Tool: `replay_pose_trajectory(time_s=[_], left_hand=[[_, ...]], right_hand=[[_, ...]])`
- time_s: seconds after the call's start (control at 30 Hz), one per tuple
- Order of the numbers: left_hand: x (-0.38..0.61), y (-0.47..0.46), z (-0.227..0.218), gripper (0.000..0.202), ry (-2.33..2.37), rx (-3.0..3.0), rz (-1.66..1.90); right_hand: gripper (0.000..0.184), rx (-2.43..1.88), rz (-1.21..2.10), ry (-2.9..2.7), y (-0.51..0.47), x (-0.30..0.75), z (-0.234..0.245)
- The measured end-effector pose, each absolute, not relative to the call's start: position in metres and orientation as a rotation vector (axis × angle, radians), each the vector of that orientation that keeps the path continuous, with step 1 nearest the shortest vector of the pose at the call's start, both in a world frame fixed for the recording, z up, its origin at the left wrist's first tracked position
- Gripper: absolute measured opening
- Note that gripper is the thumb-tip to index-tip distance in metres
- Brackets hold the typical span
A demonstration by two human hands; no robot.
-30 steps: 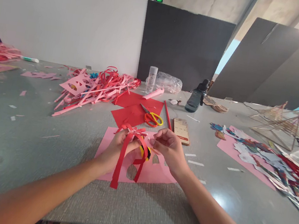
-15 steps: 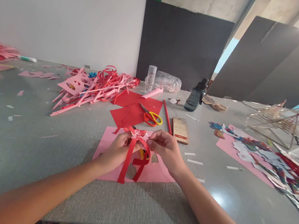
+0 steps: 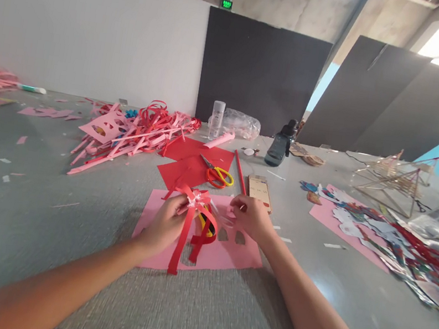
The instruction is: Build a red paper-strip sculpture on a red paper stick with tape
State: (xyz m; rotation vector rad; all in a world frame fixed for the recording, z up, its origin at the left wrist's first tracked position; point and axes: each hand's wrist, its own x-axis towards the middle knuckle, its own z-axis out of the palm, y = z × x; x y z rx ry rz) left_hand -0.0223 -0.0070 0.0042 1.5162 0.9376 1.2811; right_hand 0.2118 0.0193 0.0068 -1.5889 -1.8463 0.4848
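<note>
My left hand [image 3: 162,223] is closed on a bundle of red paper strips [image 3: 192,221] joined at the top, their loose ends hanging down over a pink paper sheet [image 3: 230,250] with small cut-out holes. A little to the right of the bundle, my right hand [image 3: 250,216] has its fingers pinched together; what they hold, if anything, is too small to make out. Beyond the pink sheet lie red paper sheets [image 3: 190,162] with yellow-and-orange scissors [image 3: 217,173] on them.
A pile of pink and red paper strips [image 3: 132,130] lies at the back left. A phone-sized brown card [image 3: 259,190], a red stick [image 3: 239,170], a clear bottle [image 3: 216,119], a dark bottle [image 3: 280,145], colourful cuttings [image 3: 380,233] and a stick frame [image 3: 397,180] sit to the right.
My right hand has pulled away to the right of the strip bundle, which it touched before. The left hand keeps holding the bundle. The camera has tilted slightly.
</note>
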Motion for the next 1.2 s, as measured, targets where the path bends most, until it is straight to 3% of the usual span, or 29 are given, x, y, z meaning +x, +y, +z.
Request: replay_pose_trajectory(time_s=[0.17,0.4,0.6,0.7,0.97,1.2], left_hand=[[-0.034,-0.001,-0.001,0.013,0.954,1.933,1.349],[-0.040,-0.001,0.005,0.023,0.797,2.388,1.336],[-0.034,-0.013,0.015,0.013,0.957,1.739,1.588],[-0.035,-0.007,0.016,0.020,0.967,1.357,1.613],[-0.030,0.003,0.018,0.024,0.925,1.124,1.598],[-0.034,0.009,0.015,0.030,0.820,0.811,1.539]], right_hand=[[0.022,-1.761,0.253,-1.898,0.030,0.215,0.016],[0.023,-2.051,0.159,-1.940,0.096,0.221,0.046],[0.033,-2.144,0.178,-2.051,0.130,0.206,0.043],[0.035,-2.154,0.191,-2.076,0.133,0.204,0.039],[0.033,-2.143,0.310,-2.008,0.135,0.209,0.044],[0.016,-1.909,0.480,-1.776,0.106,0.223,0.049]])
